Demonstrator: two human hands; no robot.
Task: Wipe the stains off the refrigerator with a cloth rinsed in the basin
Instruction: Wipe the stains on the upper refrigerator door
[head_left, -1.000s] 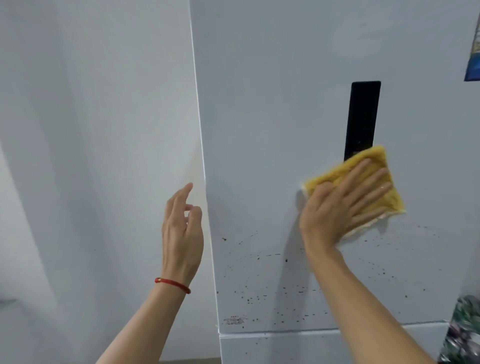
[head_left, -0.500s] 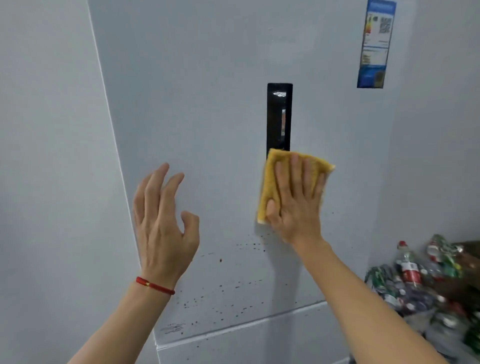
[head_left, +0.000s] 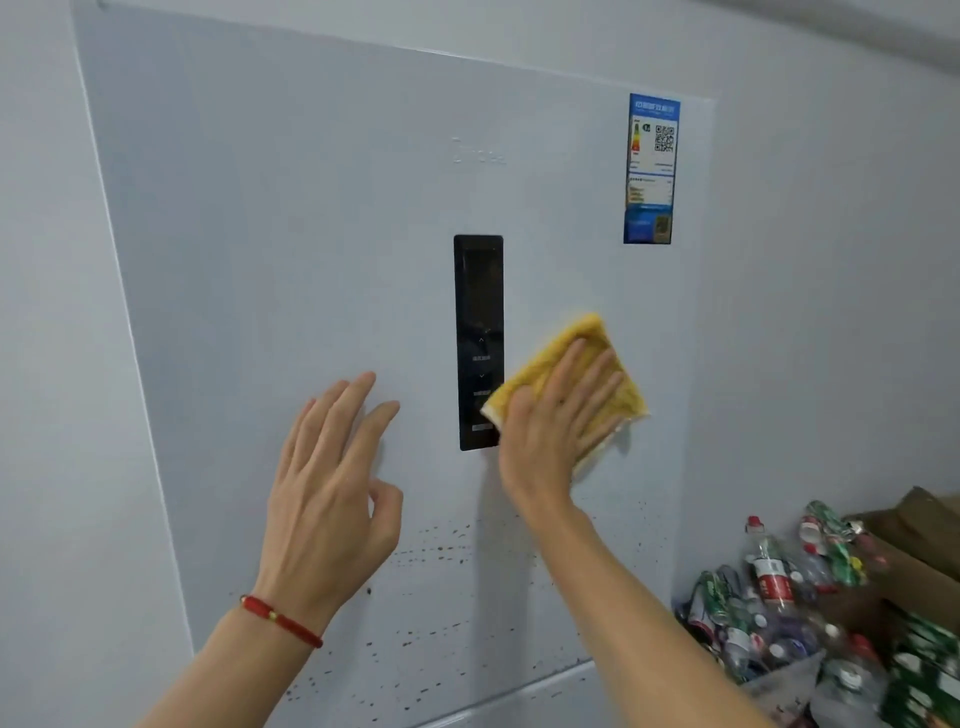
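Observation:
The pale grey refrigerator door fills the view, with a black control panel at its middle. Dark stain specks dot the lower part of the door. My right hand presses a folded yellow cloth flat against the door, just right of the panel and overlapping its lower edge. My left hand is raised in front of the door left of the panel, fingers spread and holding nothing; whether it touches the door I cannot tell. No basin is in view.
A blue energy label is stuck at the door's upper right. Several crushed plastic bottles and a brown cardboard box are piled at the lower right beside the fridge. White wall runs along the left.
The view has swung up and right. My right hand slid the cloth from below the panel to its right side. My left hand rose and moved closer to the panel.

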